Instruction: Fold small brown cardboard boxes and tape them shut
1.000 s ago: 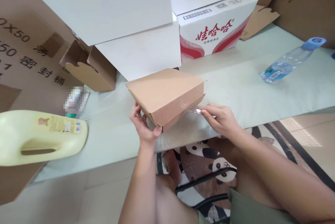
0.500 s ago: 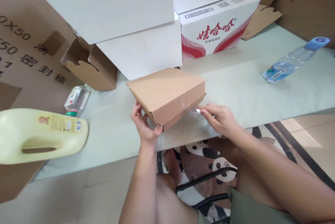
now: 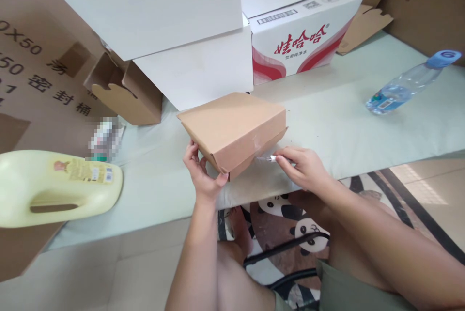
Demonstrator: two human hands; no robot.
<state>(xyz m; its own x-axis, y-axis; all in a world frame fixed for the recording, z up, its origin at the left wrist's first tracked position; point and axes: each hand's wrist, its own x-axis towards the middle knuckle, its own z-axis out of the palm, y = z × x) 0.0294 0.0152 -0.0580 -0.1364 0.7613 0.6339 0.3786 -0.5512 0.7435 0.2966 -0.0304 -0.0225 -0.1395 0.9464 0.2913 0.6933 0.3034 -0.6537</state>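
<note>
A brown cardboard box (image 3: 232,127), lid down, is tilted above the table in front of me. My left hand (image 3: 205,170) grips its near left corner, the thumb at the lower front and the fingers along the left side. On the box's front face is a shiny, wrinkled patch. My right hand (image 3: 301,168) pinches the white end of a thin strip of clear tape (image 3: 263,158) between thumb and forefinger. The strip stretches left towards the lower front of the box; whether its far end still sticks there, I cannot tell.
A pale yellow jug (image 3: 83,194) lies at the left by a pixelated bottle (image 3: 106,139). An open carton (image 3: 141,93) and white boxes (image 3: 196,69) stand behind. Right of them are a red-and-white carton (image 3: 301,44) and a clear water bottle (image 3: 403,85) on the cloth-covered table (image 3: 156,165).
My right hand has moved slightly down, away from the box front, and more of the clear strip shows. The box and my left hand have shifted a little right.
</note>
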